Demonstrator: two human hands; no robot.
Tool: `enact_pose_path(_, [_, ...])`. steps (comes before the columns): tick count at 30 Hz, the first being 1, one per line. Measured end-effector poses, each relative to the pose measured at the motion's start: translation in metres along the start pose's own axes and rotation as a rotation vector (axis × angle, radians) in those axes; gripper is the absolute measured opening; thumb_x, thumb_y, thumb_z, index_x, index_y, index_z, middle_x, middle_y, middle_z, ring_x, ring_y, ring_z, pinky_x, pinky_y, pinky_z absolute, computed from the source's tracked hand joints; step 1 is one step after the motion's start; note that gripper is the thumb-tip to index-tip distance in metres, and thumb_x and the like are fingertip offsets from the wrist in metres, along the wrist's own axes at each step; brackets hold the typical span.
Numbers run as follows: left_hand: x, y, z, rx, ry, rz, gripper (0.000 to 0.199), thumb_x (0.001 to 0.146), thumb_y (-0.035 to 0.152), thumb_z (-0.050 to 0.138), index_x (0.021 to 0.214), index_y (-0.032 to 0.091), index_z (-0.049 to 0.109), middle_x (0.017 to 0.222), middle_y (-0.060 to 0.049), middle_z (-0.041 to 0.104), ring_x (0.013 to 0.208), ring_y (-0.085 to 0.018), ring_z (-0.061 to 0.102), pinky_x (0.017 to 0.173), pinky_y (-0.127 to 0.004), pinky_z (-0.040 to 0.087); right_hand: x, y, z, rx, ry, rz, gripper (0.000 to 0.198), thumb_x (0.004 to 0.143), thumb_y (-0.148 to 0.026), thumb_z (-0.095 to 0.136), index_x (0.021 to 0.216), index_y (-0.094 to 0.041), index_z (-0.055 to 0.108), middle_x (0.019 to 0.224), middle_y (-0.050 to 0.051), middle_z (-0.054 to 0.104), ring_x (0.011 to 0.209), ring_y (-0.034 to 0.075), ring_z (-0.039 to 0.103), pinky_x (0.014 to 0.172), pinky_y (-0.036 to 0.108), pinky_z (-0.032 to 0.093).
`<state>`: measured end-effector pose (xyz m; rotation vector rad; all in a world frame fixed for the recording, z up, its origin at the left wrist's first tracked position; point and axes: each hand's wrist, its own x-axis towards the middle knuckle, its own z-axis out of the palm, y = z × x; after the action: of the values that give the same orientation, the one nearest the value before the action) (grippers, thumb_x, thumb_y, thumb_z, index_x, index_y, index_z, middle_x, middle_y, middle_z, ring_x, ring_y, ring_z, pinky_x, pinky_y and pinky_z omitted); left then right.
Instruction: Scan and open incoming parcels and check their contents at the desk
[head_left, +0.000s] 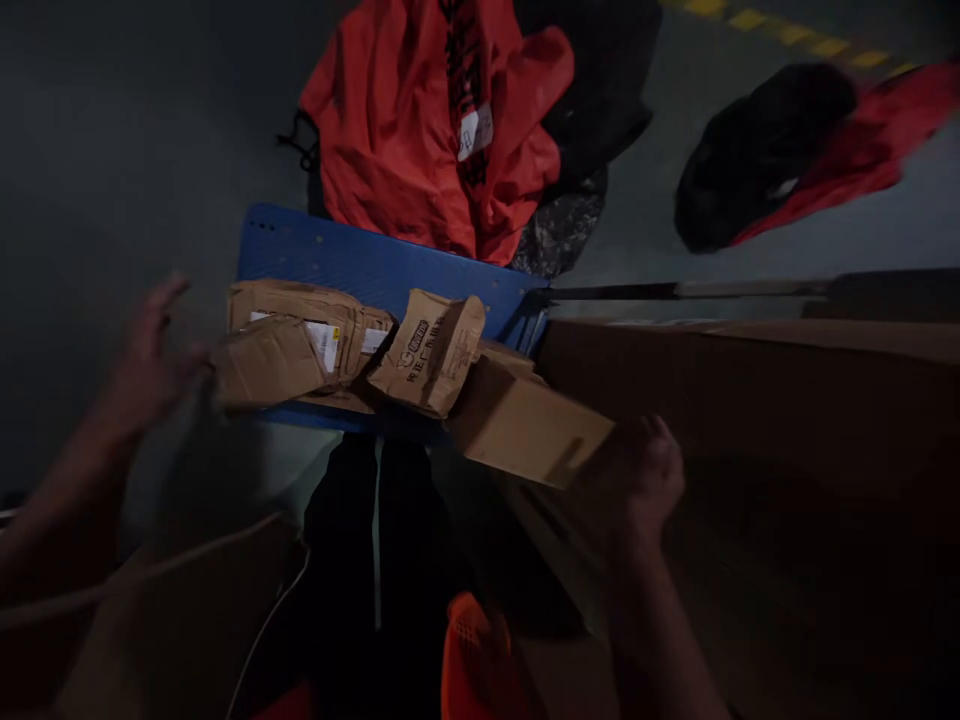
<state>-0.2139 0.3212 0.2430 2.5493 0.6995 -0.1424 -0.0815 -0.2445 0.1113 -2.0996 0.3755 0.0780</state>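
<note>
My left hand (150, 365) is at the left with its fingers apart, just beside a small brown cardboard box (270, 365). That box lies tilted over a flattened brown carton (292, 300) bearing white labels. My right hand (654, 475) has its fingers curled at the right end of a plain cardboard box (536, 420), which it appears to grip. The contact itself is dark and blurred. Between the two hands, a crumpled printed carton (427, 352) rests on a blue plastic bench (360, 245).
A large red sack (427, 120) with black lettering sits behind the bench. Another black and red bag (765, 160) lies on the floor at the right. Large open cardboard boxes (787, 400) stand at the right, and an orange plastic object (476, 660) is near my legs.
</note>
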Motion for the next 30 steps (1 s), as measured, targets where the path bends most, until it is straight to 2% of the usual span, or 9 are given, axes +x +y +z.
enact_pose_path(3, [-0.009,0.034,0.023,0.367,-0.23,0.145,0.119,0.063,0.085,0.074,0.161,0.027,0.038,0.172,-0.011,0.026,0.158,-0.045,0.015,0.126,-0.069,0.014,-0.008,-0.051,-0.001,-0.121,-0.085,-0.177,0.054,0.099,-0.051,0.059,0.141,-0.017,0.062,0.142,0.016,0.063,0.13,0.03,0.061,0.112,0.051,0.047])
enact_pose_path(6, [-0.015,0.049,0.053,0.582,-0.342,0.043,0.117,0.067,0.066,0.081,0.164,0.025,0.032,0.172,-0.014,0.024,0.157,-0.05,0.011,0.12,-0.076,0.02,-0.01,-0.112,0.037,-0.279,-0.473,-0.445,0.054,0.097,-0.052,0.062,0.141,-0.022,0.061,0.144,0.015,0.061,0.132,0.032,0.058,0.112,0.055,0.046])
enact_pose_path(11, [-0.023,0.041,0.077,0.524,-0.223,0.099,0.089,0.085,0.049,0.071,0.163,0.026,0.035,0.163,-0.014,0.038,0.145,-0.045,0.034,0.117,-0.061,0.035,-0.035,-0.151,0.149,-0.852,-1.039,-0.65,0.083,0.084,-0.043,0.08,0.157,-0.02,0.047,0.168,0.021,0.029,0.154,0.052,0.022,0.116,0.076,0.028])
enact_pose_path(13, [-0.026,0.034,0.076,0.474,-0.147,0.133,0.088,0.084,0.05,0.073,0.16,0.024,0.04,0.158,-0.015,0.042,0.141,-0.043,0.037,0.117,-0.059,0.035,-0.049,-0.147,0.177,-0.98,-1.135,-0.661,0.063,0.093,-0.025,0.066,0.154,-0.014,0.051,0.162,0.024,0.041,0.153,0.051,0.024,0.114,0.075,0.032])
enact_pose_path(15, [-0.026,0.033,0.069,0.411,-0.037,0.151,0.091,0.081,0.053,0.074,0.159,0.02,0.041,0.155,-0.019,0.044,0.14,-0.043,0.04,0.119,-0.058,0.034,-0.051,-0.145,0.188,-0.99,-1.179,-0.626,0.045,0.096,-0.011,0.052,0.139,-0.01,0.065,0.141,0.024,0.062,0.148,0.048,0.038,0.11,0.066,0.041])
enact_pose_path(19, [-0.011,0.061,0.04,0.321,0.154,0.168,0.104,0.077,0.06,0.078,0.162,0.018,0.034,0.153,-0.021,0.045,0.141,-0.043,0.041,0.12,-0.06,0.031,-0.002,-0.159,0.173,-0.843,-1.078,-0.457,0.028,0.099,-0.024,0.055,0.109,-0.011,0.077,0.103,0.019,0.076,0.101,0.033,0.071,0.084,0.04,0.054])
enact_pose_path(23, [0.045,0.119,0.035,0.248,0.14,0.236,0.114,0.074,0.06,0.082,0.165,0.021,0.028,0.159,-0.018,0.039,0.146,-0.042,0.036,0.125,-0.06,0.025,0.079,-0.175,0.161,-0.556,-0.674,-0.278,0.037,0.1,-0.041,0.058,0.102,-0.01,0.077,0.086,0.009,0.073,0.077,0.019,0.064,0.072,0.029,0.049])
enact_pose_path(27, [0.118,0.164,0.087,0.304,-0.034,0.209,0.112,0.075,0.05,0.084,0.167,0.03,0.024,0.165,-0.013,0.033,0.148,-0.043,0.031,0.124,-0.067,0.021,0.122,-0.163,0.179,-0.657,-0.454,-0.112,0.046,0.102,-0.046,0.053,0.111,-0.008,0.075,0.097,0.014,0.072,0.087,0.023,0.064,0.08,0.034,0.049])
enact_pose_path(30, [0.157,0.174,0.144,0.427,-0.201,0.2,0.112,0.078,0.038,0.083,0.169,0.031,0.017,0.169,-0.011,0.029,0.153,-0.044,0.023,0.124,-0.07,0.012,0.126,-0.137,0.207,-0.77,-0.487,-0.013,0.045,0.104,-0.039,0.048,0.129,-0.007,0.068,0.12,0.024,0.069,0.104,0.028,0.067,0.087,0.039,0.05])
